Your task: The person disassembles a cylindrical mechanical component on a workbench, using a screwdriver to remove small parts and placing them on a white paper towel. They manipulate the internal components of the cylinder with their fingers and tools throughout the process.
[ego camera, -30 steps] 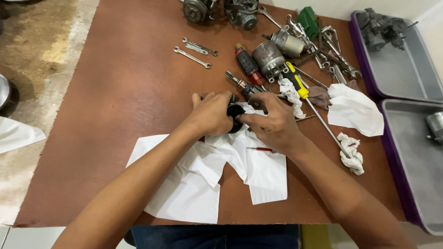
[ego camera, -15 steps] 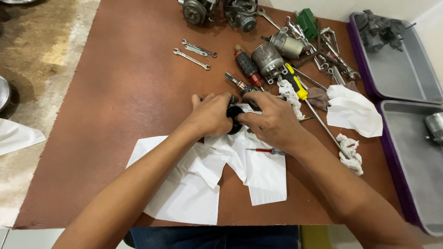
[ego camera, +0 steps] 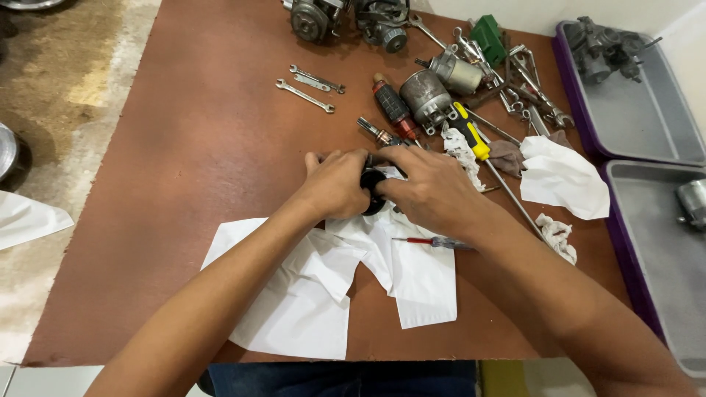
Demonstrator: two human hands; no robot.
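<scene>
From my remote seat I see the left hand [ego camera: 337, 184] and the right hand [ego camera: 430, 190] meeting at the middle of the brown table [ego camera: 184, 184]. Both hands are clamped on a small black round part [ego camera: 373, 190], which shows only as a dark curve between them; the left fingers are curled around it from the 9 o'clock side, and the right hand covers it from the 3 o'clock side. I cannot tell what kind of part it is, because the hands hide most of it.

Under the hands, toward 6 o'clock, lie several white paper sheets [ego camera: 301, 301], overlapping each other. A thin red screwdriver [ego camera: 426, 241] rests on the paper, just beside the right wrist.

At 12 o'clock from the hands there is a motor armature with red winding [ego camera: 391, 104] and a grey cylindrical motor housing [ego camera: 425, 97]. At 11 o'clock two small wrenches [ego camera: 310, 87] lie side by side. At 2 o'clock a yellow-and-black screwdriver [ego camera: 474, 140] lies near a crumpled white cloth [ego camera: 562, 176]. Further at 2 o'clock a green object [ego camera: 487, 38] sits among metal tools. At the 3 o'clock edge stand two grey trays with purple rim [ego camera: 647, 132], the far one holding a grey engine part [ego camera: 603, 48]
</scene>
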